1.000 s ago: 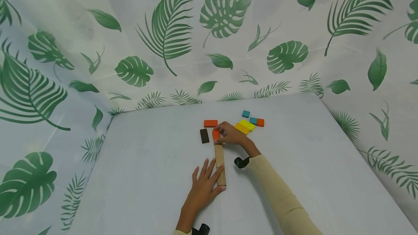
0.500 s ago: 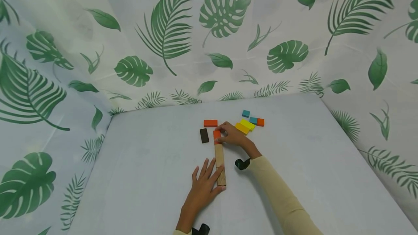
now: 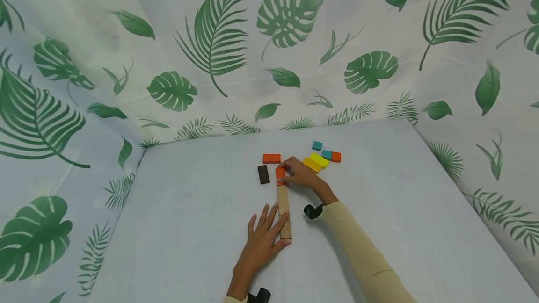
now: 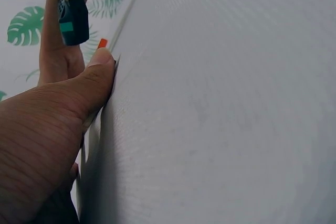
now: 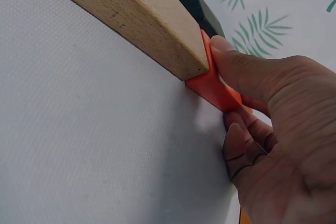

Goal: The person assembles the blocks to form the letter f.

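In the head view, two plain wooden blocks lie end to end, a far one (image 3: pixel 282 198) and a near one (image 3: pixel 286 230). My left hand (image 3: pixel 262 244) spreads flat beside them, index finger across the wood and thumb by the near end. At the far end, my right hand (image 3: pixel 300 173) pinches an orange-red block (image 3: pixel 280 173) between thumb and fingers. The right wrist view has this orange-red block (image 5: pixel 215 90) right against the end of the wooden block (image 5: pixel 126 14). My left thumb (image 4: pixel 94 80) hides most of the row in the left wrist view.
A dark brown block (image 3: pixel 263 175) and another orange-red block (image 3: pixel 271 158) lie left of and beyond the row. Right of my right hand are an amber block (image 3: pixel 312 166), a yellow one (image 3: pixel 320 160), two blue ones (image 3: pixel 317 146) and an orange one (image 3: pixel 336 157). Leaf-printed cloth (image 3: pixel 294 106) surrounds the white table.
The pinched orange-red block has shifted slightly right, in line with the wooden blocks. My right hand moved a little with it; my left hand has stayed in place.
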Motion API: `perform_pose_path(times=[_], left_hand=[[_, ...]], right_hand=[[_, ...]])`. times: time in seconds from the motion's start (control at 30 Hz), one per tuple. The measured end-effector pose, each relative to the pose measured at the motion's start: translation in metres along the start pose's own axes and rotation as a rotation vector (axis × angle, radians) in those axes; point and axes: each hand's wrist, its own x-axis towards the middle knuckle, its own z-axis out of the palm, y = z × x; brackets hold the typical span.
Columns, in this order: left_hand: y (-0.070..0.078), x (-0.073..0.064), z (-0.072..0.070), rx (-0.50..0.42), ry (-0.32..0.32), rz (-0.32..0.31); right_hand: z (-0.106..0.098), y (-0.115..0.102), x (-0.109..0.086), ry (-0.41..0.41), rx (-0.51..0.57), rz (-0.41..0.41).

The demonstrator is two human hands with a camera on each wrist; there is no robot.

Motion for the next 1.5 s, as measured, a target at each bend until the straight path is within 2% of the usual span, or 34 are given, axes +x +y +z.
perform_pose_path(times=[0.4,1.07,1.5], left_hand=[[-0.0008,0.0012,0.0004,-0.001,-0.024,-0.011],[0.0001,0.0007,-0.0015,-0.011,-0.011,-0.002],[-0.0024,-0.0005,-0.0045,-0.062,-0.015,0.005]], right_hand=[[0.0020,0.0029,0.0008,0.002,0.002,0.004],[0.0034,0.0037,0.0010,0.004,0.013,0.006],[0.0038,0.0043,-0.0006,0.019,0.012,-0.008]])
